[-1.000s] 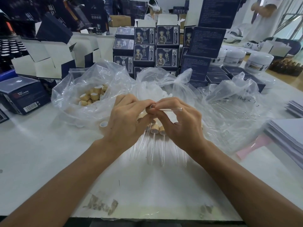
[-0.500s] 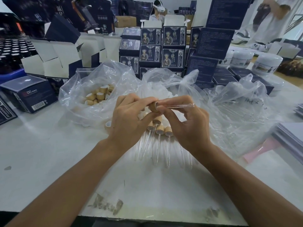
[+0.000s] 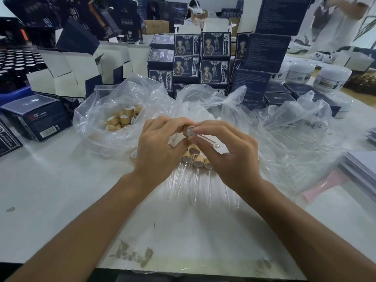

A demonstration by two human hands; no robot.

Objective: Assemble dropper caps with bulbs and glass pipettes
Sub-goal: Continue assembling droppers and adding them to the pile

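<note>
Glass is what worries me most in the head view: the pipette [image 3: 205, 138] I am working with is thin, clear and light, stiff but quick to snap if bent sideways. My left hand [image 3: 160, 147] curls round the bamboo-coloured cap [image 3: 188, 130], and my right hand [image 3: 227, 151] pinches the pipette close to the cap's open face, its rounded tip pointing away to the right. I judge the tube is being seated into the bulb inside the cap, though the bulb itself is hidden from me. Best hold is right at the cap's mouth, pushing straight along the tube. Just below the cap lie the finished droppers [image 3: 195, 159], caps together, tubes fanned toward me. Left of the cap sits the bag of loose caps [image 3: 122, 119]; right of it, the bag of spare pipettes [image 3: 301, 137].
</note>
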